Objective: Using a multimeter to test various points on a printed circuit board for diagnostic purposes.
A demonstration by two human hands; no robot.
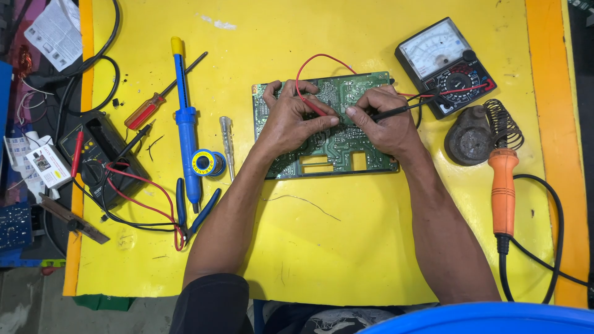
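A green circuit board [328, 154] lies flat in the middle of the yellow table [346, 247]. My left hand [288, 120] rests on the board's left half and grips a red test probe [314, 106] whose red lead loops up over the board. My right hand [387, 124] rests on the board's right half and grips a black test probe [393, 112]. Both probe tips point down onto the board between my hands. The leads run to an analog multimeter [445, 65] at the upper right.
An orange-handled soldering iron [503, 192] lies by its coil stand [479, 133] on the right. To the left are a blue desoldering pump [184, 117], solder spool [206, 163], red screwdriver [148, 110], tester screwdriver [227, 142], blue-handled pliers [189, 213] and a black digital meter [99, 154]. A blue rim [495, 318] shows below.
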